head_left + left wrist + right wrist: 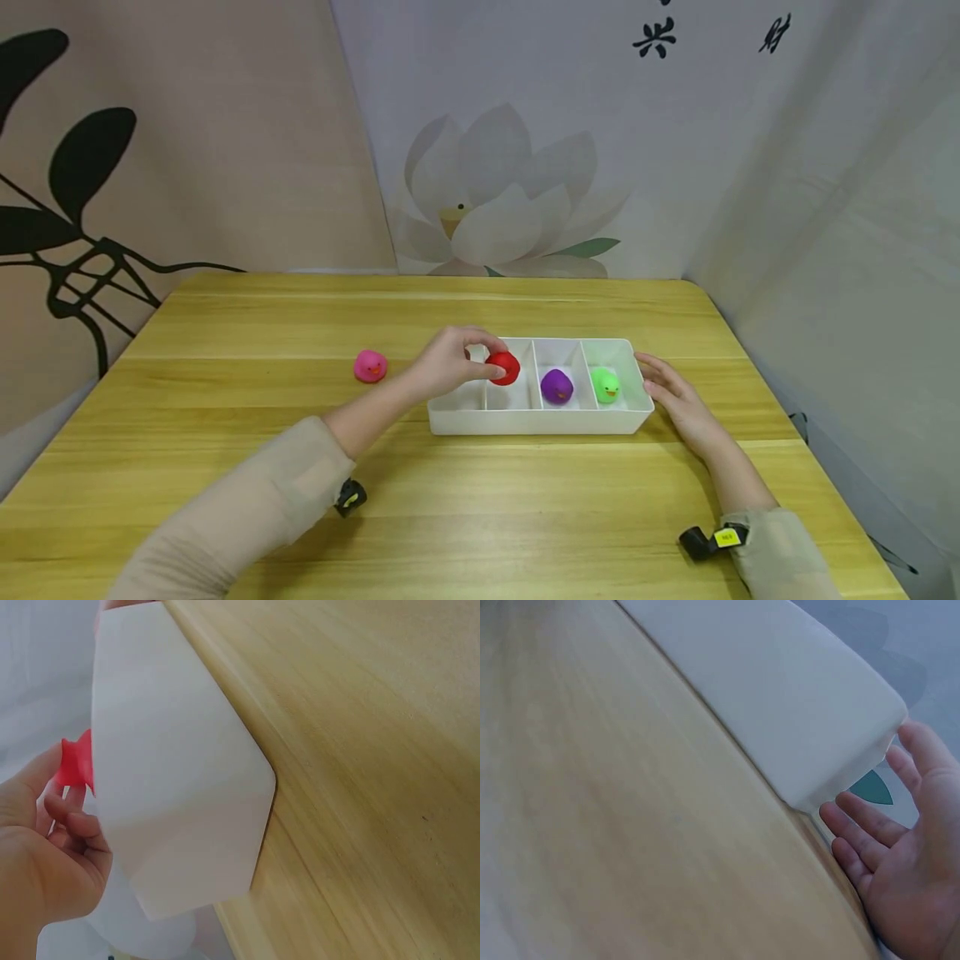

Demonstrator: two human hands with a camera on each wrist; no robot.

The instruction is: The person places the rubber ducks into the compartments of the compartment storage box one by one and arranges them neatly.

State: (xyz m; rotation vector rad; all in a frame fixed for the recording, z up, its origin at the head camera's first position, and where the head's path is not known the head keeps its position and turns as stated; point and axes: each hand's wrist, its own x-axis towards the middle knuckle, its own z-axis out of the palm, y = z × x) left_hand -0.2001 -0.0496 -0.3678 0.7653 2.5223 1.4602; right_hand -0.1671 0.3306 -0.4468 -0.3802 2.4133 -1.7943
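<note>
Left hand [453, 361]: pinches the red toy [505, 369] between thumb and fingers
Right hand [678, 406]: fingers spread, touching the right end of the white tray [536, 423]
Red toy: over the tray's 2nd compartment from its left edge
Compartments: 4 in a row; purple duck [557, 387] in the 3rd, green duck [606, 385] in the 4th
Table [525, 517]: carries the tray toward its far edge, with the pink duck [371, 366] beyond the tray's left edge

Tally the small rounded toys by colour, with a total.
Pink rounded toy, on the wooden table: 1
Red rounded toy, in the left hand: 1
Purple rounded toy, in the white divided tray: 1
Green rounded toy, same tray: 1
Total: 4
</note>
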